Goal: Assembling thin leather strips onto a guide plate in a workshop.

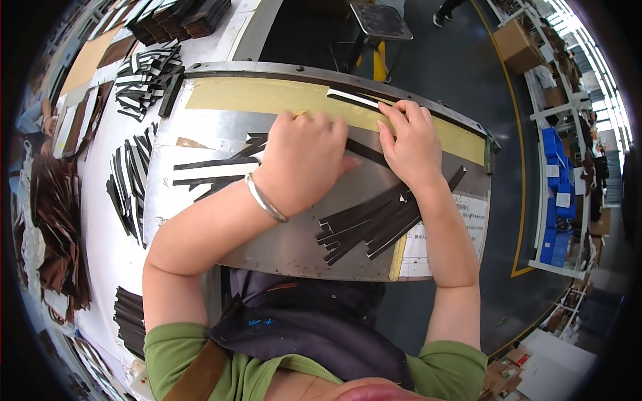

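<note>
My left hand (pixel 304 160), with a silver bangle (pixel 266 198) at its wrist, is curled over the board's upper middle. Its fingers are blurred, and a bit of yellow shows at their top; what they hold is hidden. My right hand (pixel 412 144) has its fingers drawn together on the right end of a narrow black-and-white strip (pixel 352 99), which lies along the pale yellow band (pixel 247 97). Between the hands runs a dark strip (pixel 368 152), partly covered by both. White-and-black strips (pixel 210 172) lie beside my left wrist, and a fan of dark strips (pixel 364 224) below my right hand.
A metal board (pixel 287 257) with a raised far rail (pixel 301 69) carries the work. Printed paper (pixel 445 244) is fixed at its right. On the white table (pixel 93 200) at left lie strip piles (pixel 130 177) and brown pieces (pixel 60 234). A stool (pixel 381 22) stands beyond; blue bins (pixel 556 194) fill shelves at right.
</note>
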Demonstrator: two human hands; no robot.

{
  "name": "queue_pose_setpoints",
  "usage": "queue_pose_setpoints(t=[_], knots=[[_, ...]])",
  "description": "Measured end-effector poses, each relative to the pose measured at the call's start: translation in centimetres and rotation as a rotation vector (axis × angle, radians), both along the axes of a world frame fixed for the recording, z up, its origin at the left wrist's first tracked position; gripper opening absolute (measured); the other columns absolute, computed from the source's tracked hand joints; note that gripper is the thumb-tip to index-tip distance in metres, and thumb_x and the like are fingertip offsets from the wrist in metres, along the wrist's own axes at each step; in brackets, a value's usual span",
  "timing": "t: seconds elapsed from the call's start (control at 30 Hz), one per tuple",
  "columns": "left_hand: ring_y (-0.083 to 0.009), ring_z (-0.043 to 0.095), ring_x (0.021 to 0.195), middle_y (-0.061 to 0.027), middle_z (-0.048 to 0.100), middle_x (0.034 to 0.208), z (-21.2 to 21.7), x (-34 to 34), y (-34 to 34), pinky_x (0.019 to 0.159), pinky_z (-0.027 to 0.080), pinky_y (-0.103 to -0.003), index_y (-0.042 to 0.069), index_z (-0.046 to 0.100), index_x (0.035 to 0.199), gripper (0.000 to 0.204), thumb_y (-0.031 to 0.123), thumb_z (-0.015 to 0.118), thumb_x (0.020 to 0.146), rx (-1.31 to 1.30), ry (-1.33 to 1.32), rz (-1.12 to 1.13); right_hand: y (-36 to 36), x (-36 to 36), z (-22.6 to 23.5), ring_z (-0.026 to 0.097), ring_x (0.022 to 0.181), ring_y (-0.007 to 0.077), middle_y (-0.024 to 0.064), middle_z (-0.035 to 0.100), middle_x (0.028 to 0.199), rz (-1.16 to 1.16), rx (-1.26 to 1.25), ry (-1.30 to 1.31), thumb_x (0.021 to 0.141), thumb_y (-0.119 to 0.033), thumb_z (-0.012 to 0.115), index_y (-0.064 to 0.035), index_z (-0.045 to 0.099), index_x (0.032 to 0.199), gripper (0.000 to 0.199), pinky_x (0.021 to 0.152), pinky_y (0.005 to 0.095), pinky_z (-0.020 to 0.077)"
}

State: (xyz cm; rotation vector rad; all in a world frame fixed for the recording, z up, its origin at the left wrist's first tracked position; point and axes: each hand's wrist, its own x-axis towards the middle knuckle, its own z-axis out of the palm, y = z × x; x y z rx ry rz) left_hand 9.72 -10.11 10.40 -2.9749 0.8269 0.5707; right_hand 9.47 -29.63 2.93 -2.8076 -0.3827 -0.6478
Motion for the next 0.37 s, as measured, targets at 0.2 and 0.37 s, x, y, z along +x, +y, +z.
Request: queue_pose_setpoints(t=[0.2, 0.37], knots=[[-0.0230, 0.055, 0.117, -0.0077, 0.058, 0.125, -7.6, 2.8, 0.7, 0.095, 0.041, -0.038, 0.003, 0.058, 0.123, 0.061, 0.050, 0.061, 0.084, -0.447, -0.638, -0.249, 0.0, -0.2, -0.2, 0.057, 0.098, 0.0250, 0.0052, 0.058, 0.106, 0.021, -0.020, 0.002, 0.083, -0.015, 0.065, -0.0086, 0.067, 0.111, 0.029, 0.084, 0.0394, 0.0470], [-0.0226, 0.052, 0.119, -0.0086, 0.057, 0.127, -6.7, 3.1, -0.4, 0.098, 0.039, -0.040, 0.003, 0.057, 0.125, 0.063, 0.051, 0.059, 0.084, -0.350, -0.520, -0.180, -0.2, 0.2, -0.2, 0.055, 0.104, 0.0251, 0.0050, 0.057, 0.112, 0.017, -0.091, -0.014, 0.083, -0.016, 0.064, -0.0109, 0.066, 0.113, 0.031, 0.089, 0.0397, 0.0443]])
